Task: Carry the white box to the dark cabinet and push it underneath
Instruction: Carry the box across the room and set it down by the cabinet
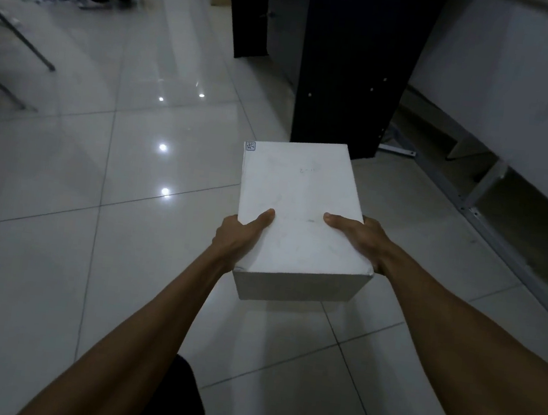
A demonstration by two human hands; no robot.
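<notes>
Between two outstretched bare arms, a white box is held out above the glossy tiled floor, clear of it, with its own faint reflection showing on the tiles below. It is a plain rectangular carton, closed, with a flat lid, slightly scuffed; a small printed label sits at its far left corner and a faint handwritten mark lies near the far edge. Whatever is inside cannot be seen. The left hand grips the near left side, thumb pressed flat on the lid; the right hand clasps the near right side in the same way, thumb on top and fingers hidden behind the box wall. Just beyond the far end of the box stands the dark cabinet, tall and upright, dotted with small pale fittings. Right of it a pale wall runs over a grey metal frame. Far left, thin metal legs slant across the tiles.
</notes>
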